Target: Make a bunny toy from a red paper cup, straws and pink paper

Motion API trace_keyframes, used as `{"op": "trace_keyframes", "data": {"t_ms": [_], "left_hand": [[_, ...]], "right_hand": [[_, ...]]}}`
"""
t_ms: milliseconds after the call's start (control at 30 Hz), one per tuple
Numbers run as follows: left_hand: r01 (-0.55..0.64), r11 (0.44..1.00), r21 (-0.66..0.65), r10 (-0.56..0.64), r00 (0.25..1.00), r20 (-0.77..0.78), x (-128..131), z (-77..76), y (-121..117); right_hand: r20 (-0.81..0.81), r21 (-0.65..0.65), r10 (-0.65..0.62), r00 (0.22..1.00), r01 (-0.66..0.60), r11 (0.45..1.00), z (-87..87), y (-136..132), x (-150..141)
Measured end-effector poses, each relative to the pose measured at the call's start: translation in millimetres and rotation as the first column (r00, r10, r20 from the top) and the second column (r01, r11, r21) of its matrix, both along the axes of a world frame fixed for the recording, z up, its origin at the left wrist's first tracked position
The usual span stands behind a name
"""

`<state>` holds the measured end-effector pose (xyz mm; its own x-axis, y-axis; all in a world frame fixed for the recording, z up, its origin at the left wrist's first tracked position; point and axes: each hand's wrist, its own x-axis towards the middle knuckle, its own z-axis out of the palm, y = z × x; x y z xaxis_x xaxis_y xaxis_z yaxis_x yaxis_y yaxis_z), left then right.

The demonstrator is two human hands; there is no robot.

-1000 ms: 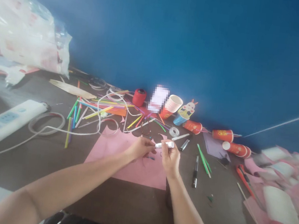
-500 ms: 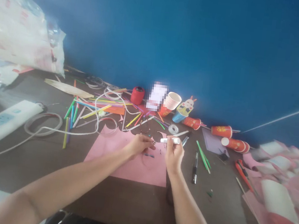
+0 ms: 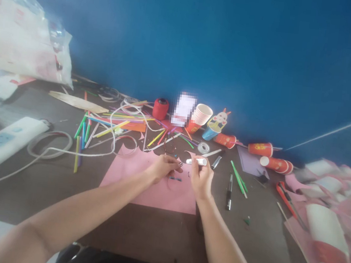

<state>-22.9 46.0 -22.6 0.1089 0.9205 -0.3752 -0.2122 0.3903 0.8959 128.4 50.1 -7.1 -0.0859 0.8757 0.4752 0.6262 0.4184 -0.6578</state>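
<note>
Pink sheet [image 3: 161, 197] lies flat under the work; both hands are above its far right part. Left hand [image 3: 164, 168]: thumb and fingertips pressed together, apparently pinching a small dark piece [image 3: 180, 164], partly covered. Right hand [image 3: 201, 178]: fingers curled round a white tube [image 3: 198, 161], its tip toward the left hand. Step, as judged: bringing tip and piece together over the sheet; a gap shows between them. To do it well, steady both wrists above the sheet, turn the tip slowly to the piece, and squeeze lightly (tube contents not visible; glue is only a guess). The piece is best gripped by its very edge, its face left free, clear of the dark strips [image 3: 175, 179] lying on the sheet. Containers, again by falling size: bag [image 3: 21, 38], well left of the sheet and beyond it, filled with whitish and reddish stuff too blurred to identify; cup stack [image 3: 202, 114], beyond the sheet's far right corner, paper cups nested together, mouths up; red cups [image 3: 260, 149], on their sides right of the sheet, thin sticks at two ends, insides unseen; blue cup [image 3: 210, 133], beyond the same corner, rabbit figure [image 3: 220, 119] rising at its rim.
</note>
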Motion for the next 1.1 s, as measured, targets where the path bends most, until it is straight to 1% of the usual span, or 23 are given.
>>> {"op": "trace_keyframes", "data": {"t_ms": [100, 200, 300, 367, 433, 467, 533, 633, 733, 833, 867, 967, 1033, 1100], "left_hand": [[0.008, 1.0, -0.005, -0.008, 1.0, -0.003, -0.3, 1.8, -0.4], [0.015, 1.0, 0.0, -0.015, 1.0, -0.012, 0.2, 3.1, -0.7], [0.012, 1.0, 0.002, -0.012, 1.0, -0.024, 1.4, 2.6, -0.5], [0.006, 1.0, -0.002, -0.006, 1.0, -0.021, 1.6, 1.9, -0.2], [0.0, 1.0, -0.007, -0.001, 1.0, -0.005, 1.0, 1.8, 0.3], [0.0, 1.0, -0.01, 0.0, 1.0, 0.008, 0.4, 2.0, 0.5], [0.002, 1.0, -0.019, -0.001, 0.999, 0.037, -0.9, 2.8, 0.9], [0.003, 0.999, -0.037, 0.0, 0.997, 0.071, -2.6, 3.6, 1.8], [-0.011, 0.999, -0.051, 0.015, 0.996, 0.087, -3.1, 2.6, 2.9], [-0.017, 0.998, -0.056, 0.022, 0.995, 0.096, -3.2, 0.3, 3.6], [-0.014, 0.998, -0.055, 0.019, 0.995, 0.099, -3.2, -0.3, 3.7], [0.005, 0.999, -0.041, -0.001, 0.995, 0.101, -3.6, -1.7, 3.5], [0.02, 0.999, -0.031, -0.017, 0.995, 0.097, -3.7, -2.3, 3.4], [0.03, 0.999, -0.024, -0.027, 0.996, 0.089, -3.5, -2.9, 3.4]], "right_hand": [[-0.023, 0.036, 0.037, 0.999, -0.036, 0.999, -0.2, -2.5, -2.2], [0.02, -0.011, 0.089, 0.996, -0.088, 0.996, -1.2, -1.9, -5.9], [0.111, -0.048, 0.06, 0.992, -0.055, 0.997, -1.4, 1.9, -7.0], [0.146, -0.033, 0.01, 0.989, -0.005, 0.999, -0.9, 3.6, -5.5], [0.123, 0.001, -0.015, 0.992, 0.015, 1.0, -0.7, 2.9, -3.8], [0.096, 0.017, -0.008, 0.995, 0.006, 1.0, -0.8, 1.7, -3.3], [0.055, 0.028, 0.04, 0.998, -0.042, 0.999, -1.5, -1.1, -3.6], [0.064, 0.0, 0.091, 0.994, -0.092, 0.996, -2.5, -2.8, -5.6], [0.093, 0.006, 0.046, 0.995, -0.046, 0.999, -2.3, 0.2, -5.1], [0.038, 0.076, -0.029, 0.999, 0.026, 0.997, -1.0, 2.1, -2.3], [0.013, 0.097, -0.034, 0.999, 0.033, 0.995, -0.7, 1.6, -1.8], [-0.007, 0.103, 0.03, 1.0, -0.029, 0.994, -0.8, -1.5, -3.4], [0.015, 0.06, 0.089, 0.996, -0.089, 0.994, -1.8, -2.1, -5.4], [0.048, 0.017, 0.095, 0.994, -0.096, 0.995, -2.8, -0.5, -6.1]]}}
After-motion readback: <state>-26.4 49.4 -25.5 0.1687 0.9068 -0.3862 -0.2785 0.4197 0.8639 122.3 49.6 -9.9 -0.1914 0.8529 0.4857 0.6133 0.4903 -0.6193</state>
